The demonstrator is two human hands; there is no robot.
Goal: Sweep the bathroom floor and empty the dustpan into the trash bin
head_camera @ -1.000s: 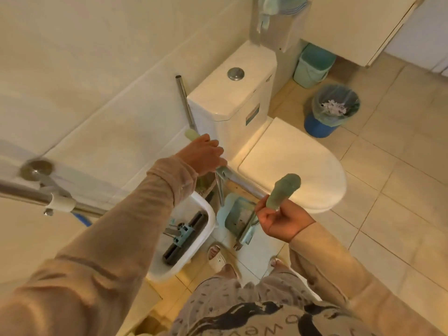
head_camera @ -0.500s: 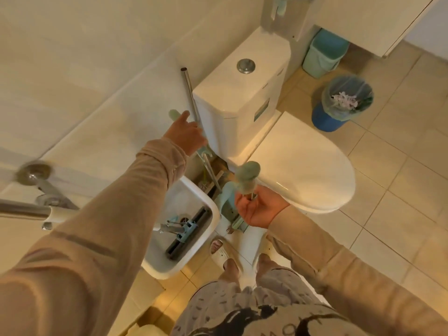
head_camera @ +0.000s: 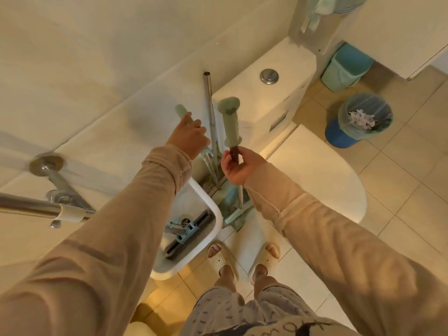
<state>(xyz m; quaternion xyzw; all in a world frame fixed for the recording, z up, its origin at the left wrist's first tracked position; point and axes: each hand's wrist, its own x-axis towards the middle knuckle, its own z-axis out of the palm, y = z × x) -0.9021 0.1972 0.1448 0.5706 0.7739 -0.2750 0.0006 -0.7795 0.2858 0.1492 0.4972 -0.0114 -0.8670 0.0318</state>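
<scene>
- toilet tank [head_camera: 261, 100] + lid [head_camera: 315, 170]: glossy white ceramic look, smooth
- flush button [head_camera: 269, 76]: shiny chrome metal
- broom grip [head_camera: 229, 120]: matt pale-green plastic, ribbed; shaft below it metal
- dustpan [head_camera: 232, 209]: teal plastic, semi-matt
- bare pole [head_camera: 209, 105]: brushed metal tube
- grab rail [head_camera: 29, 207]: polished metal w/ white plastic collar
- basin [head_camera: 208, 200]: smooth glossy white
- trash bin [head_camera: 339, 134]: blue plastic, thin translucent liner, crumpled paper inside
- sleeves [head_camera: 145, 214]: soft matt beige cloth
- floor [head_camera: 400, 190]: satin beige tile
- slippers [head_camera: 264, 260]: matt cream, rubbery/foam look
</scene>
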